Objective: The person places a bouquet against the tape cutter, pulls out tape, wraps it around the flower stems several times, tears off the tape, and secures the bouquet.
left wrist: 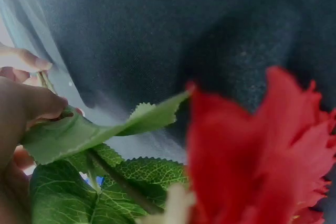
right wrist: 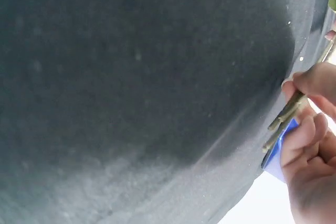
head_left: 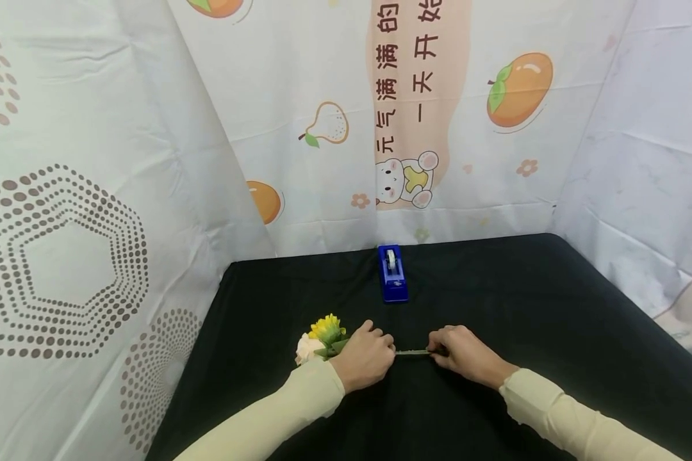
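Flower stems [head_left: 412,352] in both hands [head_left: 364,357] [head_left: 469,355]; tape roll [head_left: 391,259] in blue dispenser [head_left: 395,289].

Black cloth-covered table [head_left: 507,288], white back curtain [head_left: 300,57] printed with mangoes [head_left: 521,89], a pear [head_left: 333,123], a bear [head_left: 390,180] and vertical Chinese lettering [head_left: 387,57], white left curtain [head_left: 86,121] with brown dot patterns [head_left: 20,320], pale wrinkled right curtain [head_left: 657,147].

One flower [left wrist: 236,150] is red, another flower [head_left: 327,328] yellow, one curtain [head_left: 106,186] brown-dotted white.
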A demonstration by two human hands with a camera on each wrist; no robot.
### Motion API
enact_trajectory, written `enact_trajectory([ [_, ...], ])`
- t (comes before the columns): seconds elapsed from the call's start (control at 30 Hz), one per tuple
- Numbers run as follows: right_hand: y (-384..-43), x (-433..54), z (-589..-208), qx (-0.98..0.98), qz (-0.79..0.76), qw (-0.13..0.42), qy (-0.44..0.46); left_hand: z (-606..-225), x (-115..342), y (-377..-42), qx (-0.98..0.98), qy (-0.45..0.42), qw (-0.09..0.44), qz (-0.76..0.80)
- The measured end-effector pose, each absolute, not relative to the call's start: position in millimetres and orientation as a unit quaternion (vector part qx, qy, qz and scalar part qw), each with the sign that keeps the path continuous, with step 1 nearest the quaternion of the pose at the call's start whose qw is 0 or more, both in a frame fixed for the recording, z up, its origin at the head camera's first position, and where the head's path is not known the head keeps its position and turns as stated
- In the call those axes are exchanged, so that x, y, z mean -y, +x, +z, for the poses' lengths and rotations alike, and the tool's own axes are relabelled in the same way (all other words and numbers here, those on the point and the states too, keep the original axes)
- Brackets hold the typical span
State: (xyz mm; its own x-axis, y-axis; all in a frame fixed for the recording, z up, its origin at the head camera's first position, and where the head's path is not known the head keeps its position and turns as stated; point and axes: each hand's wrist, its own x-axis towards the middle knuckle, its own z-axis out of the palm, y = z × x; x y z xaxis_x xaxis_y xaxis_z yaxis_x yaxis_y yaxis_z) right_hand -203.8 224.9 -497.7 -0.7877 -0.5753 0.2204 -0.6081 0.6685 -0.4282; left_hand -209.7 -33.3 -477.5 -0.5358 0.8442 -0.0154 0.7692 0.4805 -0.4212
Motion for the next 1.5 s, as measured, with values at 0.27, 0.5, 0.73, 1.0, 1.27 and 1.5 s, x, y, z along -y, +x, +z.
enact_trajectory([
  [0.27, -206.5, -224.7, -499.6, 0.909, 0.245, 0.056, 0.332, -488.6, 30.7, -211.2, 0.854, -0.467, 0.101, 0.204],
  [0.5, -210.6, -221.7, -495.4, 0.908, 0.257, 0.025, 0.331, -487.1, 30.4, -212.0, 0.843, -0.468, 0.109, 0.243],
  [0.73, -210.2, -222.0, -492.7, 0.915, 0.249, 0.022, 0.315, -477.9, 32.7, -217.0, 0.848, -0.471, 0.097, 0.224],
  [1.0, -211.4, -223.7, -494.6, 0.912, 0.251, 0.02, 0.325, -473.7, 33.5, -226.5, 0.869, -0.463, 0.083, 0.154],
  [1.27, -213.0, -221.7, -490.2, 0.913, 0.236, 0.007, 0.332, -448.3, 27.3, -225.0, 0.881, -0.455, 0.094, 0.087],
  [1.5, -214.5, -222.4, -485.5, 0.914, 0.229, 0.006, 0.334, -405.1, 28.4, -232.1, 0.888, -0.446, 0.009, -0.108],
])
